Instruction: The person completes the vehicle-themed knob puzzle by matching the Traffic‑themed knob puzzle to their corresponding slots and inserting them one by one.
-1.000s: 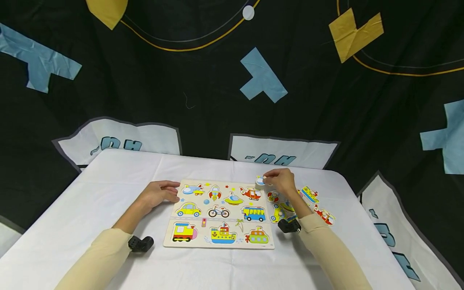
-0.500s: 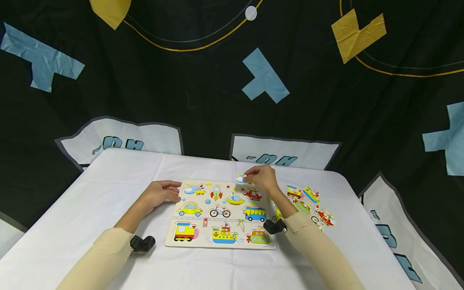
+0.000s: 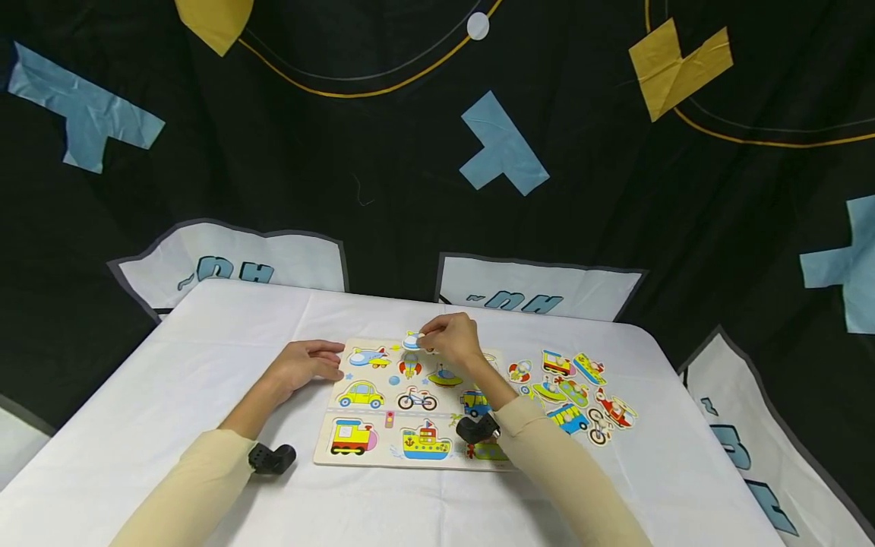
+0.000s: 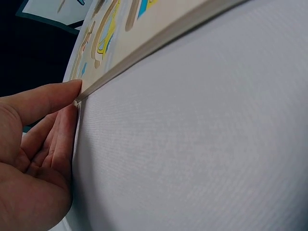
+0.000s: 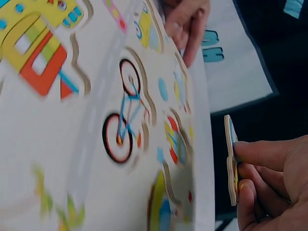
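Observation:
My left hand [image 3: 301, 371] is at the left edge of a wooden puzzle board [image 3: 383, 456] printed with vehicles. In the left wrist view its thumb lies on the board's edge, with the other fingers just below, pinching it. My right hand [image 3: 454, 339] pinches a flat airplane puzzle piece [image 3: 412, 341], blue and yellow, above the board's far edge. The right wrist view shows that piece [image 5: 231, 163] edge-on between thumb and fingers, apart from the board. Printed on the board are an airplane [image 3: 368, 358], a rocket [image 3: 409, 366] and a bicycle [image 3: 416, 399], among others.
Loose vehicle pieces lie right of the board on the white tablecloth [image 3: 225, 334], among them a train [image 3: 557, 362], a ship [image 3: 589, 369], a helicopter [image 3: 614, 409] and a bus [image 3: 567, 418]. A black decorated curtain [image 3: 383, 167] hangs behind the table.
My right hand has carried the airplane piece left, from beyond the board's right corner to above its far edge, uncovering the loose pieces. The left hand stays at the board's edge.

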Available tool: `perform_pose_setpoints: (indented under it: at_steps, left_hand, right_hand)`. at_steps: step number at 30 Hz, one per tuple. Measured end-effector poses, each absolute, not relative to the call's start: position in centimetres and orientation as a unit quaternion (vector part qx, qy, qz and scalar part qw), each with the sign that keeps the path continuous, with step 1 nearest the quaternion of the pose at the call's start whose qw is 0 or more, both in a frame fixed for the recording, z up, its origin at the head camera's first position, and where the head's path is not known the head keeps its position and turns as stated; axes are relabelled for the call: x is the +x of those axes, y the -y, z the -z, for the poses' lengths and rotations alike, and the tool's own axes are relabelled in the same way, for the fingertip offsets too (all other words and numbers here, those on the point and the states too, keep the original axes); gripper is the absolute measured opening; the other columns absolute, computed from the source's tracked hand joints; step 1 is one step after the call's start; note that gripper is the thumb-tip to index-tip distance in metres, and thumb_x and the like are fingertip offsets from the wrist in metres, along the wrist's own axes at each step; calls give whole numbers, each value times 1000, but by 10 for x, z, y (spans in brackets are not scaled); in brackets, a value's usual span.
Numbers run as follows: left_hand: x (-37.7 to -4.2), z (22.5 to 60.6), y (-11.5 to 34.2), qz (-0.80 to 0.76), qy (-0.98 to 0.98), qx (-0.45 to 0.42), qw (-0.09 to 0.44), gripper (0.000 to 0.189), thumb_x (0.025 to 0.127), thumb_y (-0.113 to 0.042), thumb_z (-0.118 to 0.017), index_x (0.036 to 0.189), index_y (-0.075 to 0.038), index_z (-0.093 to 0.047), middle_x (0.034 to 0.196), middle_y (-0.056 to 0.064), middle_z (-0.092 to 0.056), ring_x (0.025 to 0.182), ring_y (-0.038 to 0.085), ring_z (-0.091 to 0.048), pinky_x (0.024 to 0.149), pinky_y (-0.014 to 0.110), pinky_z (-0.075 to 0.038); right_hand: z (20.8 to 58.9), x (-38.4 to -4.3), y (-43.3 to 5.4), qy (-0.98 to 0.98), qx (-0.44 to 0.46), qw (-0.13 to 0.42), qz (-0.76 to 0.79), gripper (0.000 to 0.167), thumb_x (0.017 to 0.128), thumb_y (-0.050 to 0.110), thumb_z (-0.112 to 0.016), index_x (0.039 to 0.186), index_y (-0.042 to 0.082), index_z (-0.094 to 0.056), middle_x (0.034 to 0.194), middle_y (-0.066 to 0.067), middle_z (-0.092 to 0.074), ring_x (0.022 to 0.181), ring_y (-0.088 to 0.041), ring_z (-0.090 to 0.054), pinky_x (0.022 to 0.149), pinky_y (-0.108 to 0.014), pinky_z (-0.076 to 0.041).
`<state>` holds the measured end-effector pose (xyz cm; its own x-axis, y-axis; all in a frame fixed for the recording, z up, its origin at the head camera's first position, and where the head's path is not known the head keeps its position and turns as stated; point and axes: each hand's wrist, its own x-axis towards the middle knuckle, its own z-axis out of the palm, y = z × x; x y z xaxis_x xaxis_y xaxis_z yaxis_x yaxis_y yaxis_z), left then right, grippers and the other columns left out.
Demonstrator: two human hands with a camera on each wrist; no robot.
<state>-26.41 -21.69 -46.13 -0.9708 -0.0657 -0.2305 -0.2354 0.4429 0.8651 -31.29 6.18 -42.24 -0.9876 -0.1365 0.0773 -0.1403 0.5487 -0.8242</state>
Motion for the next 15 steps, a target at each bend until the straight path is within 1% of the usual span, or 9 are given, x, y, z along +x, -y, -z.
perform_pose_setpoints:
  at_steps: [6, 15]
  left_hand:
    - [-264, 461, 216, -520, -846, -85, 79, 60, 81, -13, -82, 137, -8, -63, 113, 10, -72, 105, 24, -62, 100, 43, -45]
    - [-266, 462, 217, -520, -846, -81, 80, 60, 80, -13, -82, 137, -8, -63, 112, 9, -72, 104, 23, -63, 101, 43, -46]
  right_hand:
    - [428, -312, -40, 878, 94, 0, -470, 10, 80, 11, -85, 87, 7, -80, 80, -4, -77, 70, -11, -67, 64, -24, -50]
    - [442, -308, -5, 880, 92, -5, -466, 8, 78, 12, -85, 84, 9, -80, 70, 1, -73, 64, -8, -61, 60, -21, -45]
